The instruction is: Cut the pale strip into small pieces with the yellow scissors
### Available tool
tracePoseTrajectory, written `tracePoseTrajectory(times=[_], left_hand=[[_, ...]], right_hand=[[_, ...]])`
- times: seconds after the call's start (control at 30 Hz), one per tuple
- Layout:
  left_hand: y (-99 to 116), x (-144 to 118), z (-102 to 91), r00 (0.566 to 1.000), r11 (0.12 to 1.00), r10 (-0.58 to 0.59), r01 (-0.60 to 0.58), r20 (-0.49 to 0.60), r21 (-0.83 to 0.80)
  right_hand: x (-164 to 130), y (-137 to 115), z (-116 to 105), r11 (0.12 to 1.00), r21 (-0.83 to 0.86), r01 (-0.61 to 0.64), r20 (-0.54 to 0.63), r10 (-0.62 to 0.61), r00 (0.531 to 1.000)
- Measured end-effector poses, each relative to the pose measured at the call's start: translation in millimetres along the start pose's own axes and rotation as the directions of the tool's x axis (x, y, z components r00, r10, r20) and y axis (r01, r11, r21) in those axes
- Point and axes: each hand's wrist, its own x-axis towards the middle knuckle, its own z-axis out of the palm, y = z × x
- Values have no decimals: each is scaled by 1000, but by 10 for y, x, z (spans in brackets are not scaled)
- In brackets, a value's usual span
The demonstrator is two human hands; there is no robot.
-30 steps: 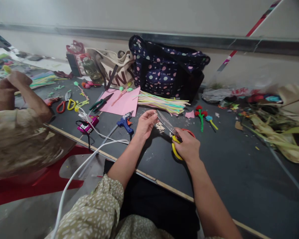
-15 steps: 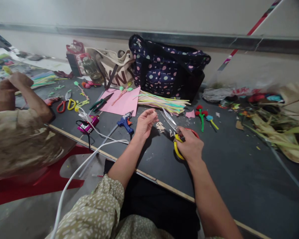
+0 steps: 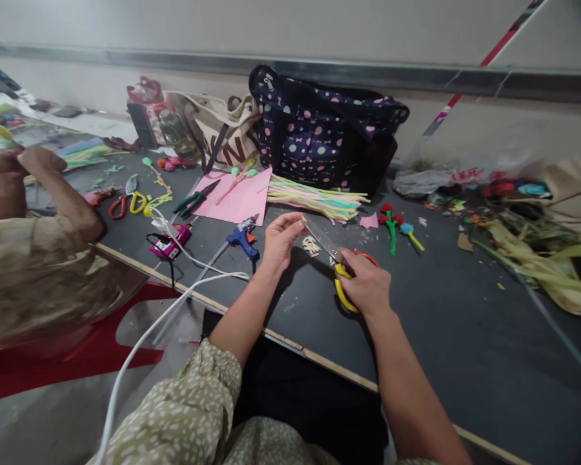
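Observation:
My right hand [image 3: 366, 282] grips a pair of scissors [image 3: 325, 243] by its yellow and red handles. The blades point up and left, their tips meeting the fingertips of my left hand [image 3: 281, 242]. Those left fingers are pinched around something small and pale, mostly hidden, whose kind I cannot make out. Below the blades, a little heap of pale cut pieces [image 3: 311, 245] lies on the dark table [image 3: 430, 323]. Just behind my hands is a bundle of pastel fuzzy stems [image 3: 314, 199]. A blue glue gun [image 3: 243, 239] rests left of my left hand.
Pliers [image 3: 193, 199] lie by a pink sheet [image 3: 230, 210]. Fuzzy-stem flowers [image 3: 391, 226] are to the right, dried husks [image 3: 547, 258] farther right. Bags [image 3: 314, 129] stand against the wall. A white cord [image 3: 140, 349] crosses the table edge. Another person's arms [image 3: 72, 194] work at left.
My right hand has shifted slightly left, bringing the scissors to my left fingertips. The blades, apart before, are now closed together. My left hand stays nearly in place.

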Motion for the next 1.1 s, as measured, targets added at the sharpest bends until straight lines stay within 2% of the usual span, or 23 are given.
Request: tracePoseTrajectory(times=[0.17,0.53,0.67,0.9,1.0,1.1], left_hand=[[-14,-3,-7,1000,1000,-7,7,-7,-7],[-13,0,-3,999,999,-33,32,-8,-26],[-16,2,-3,999,998,-40,39,-11,-40],[4,-2,12,999,1000,-28,28,-17,-13],[-11,3,0,999,998,33,-32,-36,46],[-47,24,-45,992,963,114,-97,-53,251]], right_hand=[[-13,33,19,995,-89,38,-18,-40,999],[-24,50,18,985,-164,60,-53,-69,996],[-26,50,23,986,-153,63,-31,-69,997],[-2,80,42,997,6,-72,-15,72,997],[25,137,21,985,-61,-160,37,163,986],[39,226,26,954,-151,-258,70,271,960]])
